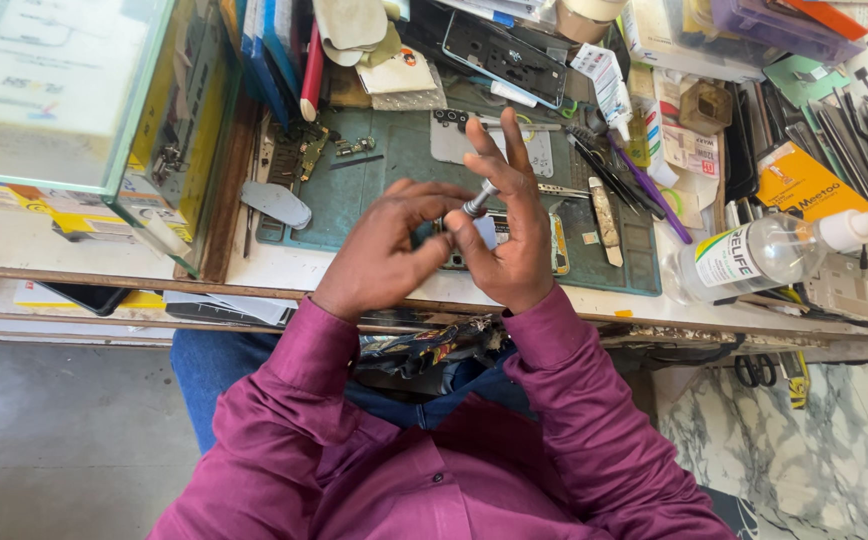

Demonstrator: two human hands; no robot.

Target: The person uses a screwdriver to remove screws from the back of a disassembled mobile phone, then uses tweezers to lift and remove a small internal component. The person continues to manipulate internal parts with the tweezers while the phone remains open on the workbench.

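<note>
Two hands (384, 250), one small screwdriver (478, 198), one clear bottle (774, 252), one green mat (404, 160)

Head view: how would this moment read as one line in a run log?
left hand: touching screwdriver tip | right hand: holds small screwdriver | below: opened phone on green mat | right: clear bottle

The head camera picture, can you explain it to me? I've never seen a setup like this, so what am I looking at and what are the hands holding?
The picture comes from a camera worn on a person's head, looking down at their own two hands over a cluttered workbench. The right hand pinches a small silver-tipped screwdriver between thumb and fingers. The left hand meets it, fingertips by the tool's lower end. Beneath them, an opened phone lies on a green work mat. Nearby are tweezers, a clear pump bottle lying on its side, and a glass case at the left.
</note>
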